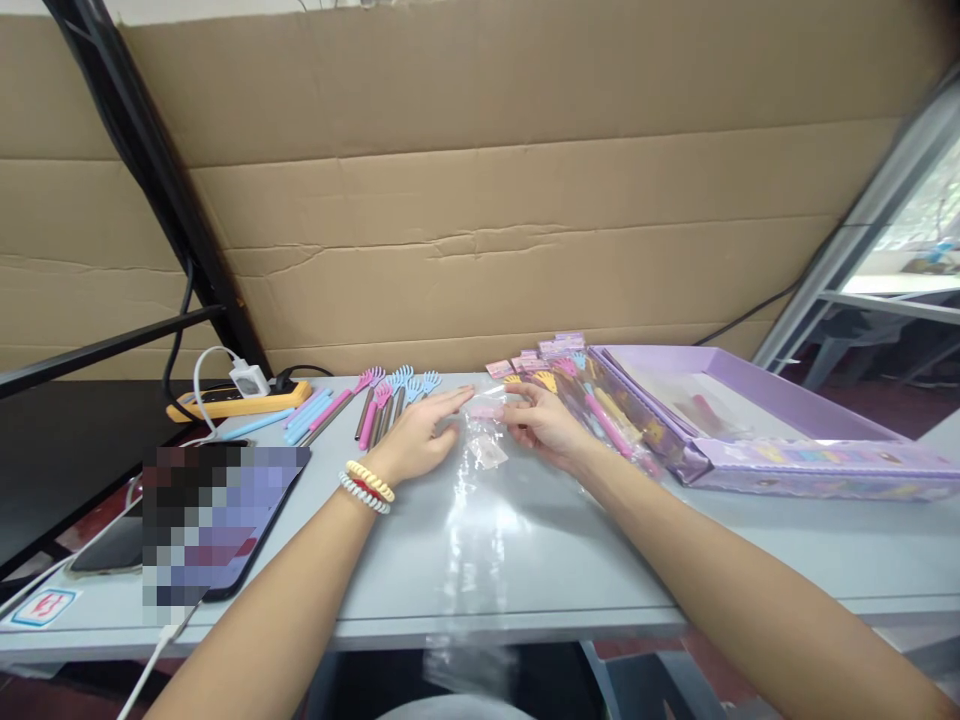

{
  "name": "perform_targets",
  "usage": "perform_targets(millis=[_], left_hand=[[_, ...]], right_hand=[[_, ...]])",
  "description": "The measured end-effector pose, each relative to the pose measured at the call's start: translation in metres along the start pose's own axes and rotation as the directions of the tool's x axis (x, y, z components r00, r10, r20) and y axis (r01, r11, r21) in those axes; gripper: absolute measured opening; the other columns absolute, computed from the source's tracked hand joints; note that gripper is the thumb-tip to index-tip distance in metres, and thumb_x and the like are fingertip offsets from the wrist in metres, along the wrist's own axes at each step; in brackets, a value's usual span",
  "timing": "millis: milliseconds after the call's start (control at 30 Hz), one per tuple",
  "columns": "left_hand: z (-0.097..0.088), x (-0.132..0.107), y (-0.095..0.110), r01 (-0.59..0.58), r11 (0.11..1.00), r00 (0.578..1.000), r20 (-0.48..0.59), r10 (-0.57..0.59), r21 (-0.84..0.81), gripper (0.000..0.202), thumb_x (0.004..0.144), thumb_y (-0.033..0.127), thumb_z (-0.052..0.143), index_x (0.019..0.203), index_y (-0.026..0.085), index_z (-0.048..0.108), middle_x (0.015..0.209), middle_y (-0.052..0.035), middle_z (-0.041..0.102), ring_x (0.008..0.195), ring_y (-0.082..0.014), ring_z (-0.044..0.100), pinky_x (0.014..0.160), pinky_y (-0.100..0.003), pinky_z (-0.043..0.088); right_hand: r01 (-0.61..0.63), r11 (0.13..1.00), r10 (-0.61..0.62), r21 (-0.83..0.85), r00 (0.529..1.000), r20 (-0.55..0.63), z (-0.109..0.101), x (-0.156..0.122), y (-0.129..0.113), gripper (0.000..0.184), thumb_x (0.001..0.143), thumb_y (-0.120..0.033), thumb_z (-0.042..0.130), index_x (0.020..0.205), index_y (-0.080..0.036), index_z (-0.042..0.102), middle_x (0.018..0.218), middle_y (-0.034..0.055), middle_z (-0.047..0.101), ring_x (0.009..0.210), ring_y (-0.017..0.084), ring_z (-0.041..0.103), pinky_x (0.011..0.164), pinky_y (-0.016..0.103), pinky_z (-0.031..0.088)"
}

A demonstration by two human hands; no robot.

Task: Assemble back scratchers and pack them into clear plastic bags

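Clear bag (484,452): left of the box (814,470), trailing over the table's (581,560) near edge
My right hand (553,430): box side — pinching the bag's top
My left hand (418,435): farther from the box — can't tell whether it grips
Open room: bare table nearer me than the box

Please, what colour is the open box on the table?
The open box is mainly light purple, shown in the head view.

A pale-grey table (585,570) carries a dark-rimmed tablet (259,530), pink and blue claw-headed sticks (367,428), a clear plastic sleeve (485,450), bagged multicoloured sticks (609,424) and a shallow lilac box (817,462).
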State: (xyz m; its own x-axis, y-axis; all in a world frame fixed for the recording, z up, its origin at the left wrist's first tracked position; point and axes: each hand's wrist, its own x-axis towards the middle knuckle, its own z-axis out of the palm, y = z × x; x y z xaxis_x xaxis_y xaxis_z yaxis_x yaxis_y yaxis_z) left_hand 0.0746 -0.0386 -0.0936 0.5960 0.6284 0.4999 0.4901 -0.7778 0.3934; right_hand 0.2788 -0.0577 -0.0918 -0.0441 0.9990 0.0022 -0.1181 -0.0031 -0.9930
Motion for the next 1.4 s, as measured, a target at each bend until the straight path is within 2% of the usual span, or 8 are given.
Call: perform_targets(millis=[133, 233, 367, 467, 700, 867, 1000, 1400], left_hand=[[0.001, 0.0, 0.0, -0.025, 0.999, 0.999, 0.031, 0.024, 0.034, 0.059, 0.075, 0.009, 0.042, 0.133, 0.019, 0.047, 0.14, -0.0039, 0.046, 0.13, -0.0156, 0.041, 0.111, -0.038, 0.033], [0.002, -0.001, -0.002, -0.044, 0.996, 0.998, 0.059, 0.039, 0.082, 0.058, 0.075, 0.009, 0.042, 0.133, 0.017, 0.047, 0.138, -0.0051, 0.048, 0.128, -0.0157, 0.043, 0.11, -0.037, 0.034], [0.003, -0.001, -0.005, -0.019, 0.986, 0.999, 0.044, 0.012, 0.165, 0.056, 0.077, 0.011, 0.043, 0.133, 0.017, 0.047, 0.129, -0.0055, 0.057, 0.118, -0.0176, 0.052, 0.102, -0.036, 0.041], [0.001, 0.001, -0.006, 0.138, 0.955, 0.99, -0.049, -0.13, 0.263, 0.052, 0.078, 0.015, 0.043, 0.129, 0.017, 0.051, 0.119, -0.0061, 0.063, 0.108, -0.02, 0.057, 0.094, -0.035, 0.046], [-0.012, 0.003, -0.015, 0.498, 0.696, 0.858, -0.174, -0.484, 0.518, 0.03, 0.079, 0.023, 0.043, 0.096, 0.016, 0.067, 0.102, -0.0124, 0.066, 0.098, -0.0284, 0.06, 0.082, -0.04, 0.048], [-0.012, 0.0, -0.021, 0.567, 0.572, 0.764, -0.118, -0.634, 0.593, 0.027, 0.076, 0.023, 0.046, 0.092, 0.014, 0.066, 0.101, -0.0164, 0.064, 0.1, -0.0312, 0.059, 0.081, -0.04, 0.047], [-0.01, 0.001, -0.021, 0.577, 0.573, 0.758, -0.12, -0.641, 0.582, 0.029, 0.077, 0.024, 0.044, 0.091, 0.014, 0.066, 0.101, -0.0169, 0.065, 0.1, -0.0315, 0.059, 0.081, -0.04, 0.047], [-0.008, 0.002, -0.016, 0.551, 0.623, 0.739, 0.023, -0.673, 0.555, 0.032, 0.076, 0.035, 0.044, 0.087, 0.017, 0.067, 0.094, -0.0155, 0.067, 0.092, -0.0315, 0.062, 0.073, -0.04, 0.049]], right_hand=[[0.007, 0.999, -0.002, -0.038, 0.992, 0.126, 0.0, 0.0, 0.0, 0.035, 0.057, -0.031, 0.077, 0.081, -0.017, 0.056, 0.048, -0.0077, 0.044, 0.04, 0.004, 0.035, 0.036, 0.019, 0.021], [0.027, 0.998, -0.014, -0.063, 0.982, 0.191, 0.002, 0.0, 0.004, 0.031, 0.059, -0.033, 0.076, 0.076, -0.015, 0.057, 0.05, -0.0065, 0.046, 0.04, 0.005, 0.038, 0.037, 0.02, 0.025], [0.065, 0.988, -0.05, -0.137, 0.993, 0.111, 0.002, 0.002, 0.008, 0.036, 0.058, -0.035, 0.076, 0.081, -0.014, 0.058, 0.056, -0.0036, 0.052, 0.043, 0.006, 0.042, 0.037, 0.021, 0.027], [0.088, 0.98, -0.089, -0.179, 0.996, 0.003, 0.0, 0.004, 0.008, 0.038, 0.057, -0.034, 0.075, 0.084, -0.014, 0.057, 0.057, -0.0034, 0.053, 0.045, 0.006, 0.042, 0.039, 0.021, 0.027], [0.21, 0.901, -0.222, -0.379, 0.975, 0.013, -0.004, 0.009, 0.011, 0.027, 0.065, -0.037, 0.065, 0.079, -0.016, 0.056, 0.059, -0.0028, 0.052, 0.047, 0.008, 0.04, 0.046, 0.024, 0.03], [0.343, 0.621, -0.389, -0.705, 0.915, 0.103, -0.005, 0.005, 0.015, 0.015, 0.076, -0.032, 0.056, 0.078, -0.017, 0.057, 0.06, -0.0016, 0.053, 0.055, 0.011, 0.046, 0.054, 0.025, 0.034], [0.344, 0.51, -0.422, -0.789, 0.899, 0.119, -0.006, 0.006, 0.017, 0.014, 0.078, -0.031, 0.056, 0.084, -0.018, 0.056, 0.06, -0.0014, 0.056, 0.057, 0.012, 0.049, 0.056, 0.025, 0.035], [0.3, 0.513, -0.4, -0.804, 0.912, 0.084, -0.008, 0.006, 0.018, 0.035, 0.079, -0.028, 0.056, 0.111, -0.016, 0.05, 0.062, -0.0021, 0.058, 0.063, 0.016, 0.055, 0.061, 0.026, 0.038]])
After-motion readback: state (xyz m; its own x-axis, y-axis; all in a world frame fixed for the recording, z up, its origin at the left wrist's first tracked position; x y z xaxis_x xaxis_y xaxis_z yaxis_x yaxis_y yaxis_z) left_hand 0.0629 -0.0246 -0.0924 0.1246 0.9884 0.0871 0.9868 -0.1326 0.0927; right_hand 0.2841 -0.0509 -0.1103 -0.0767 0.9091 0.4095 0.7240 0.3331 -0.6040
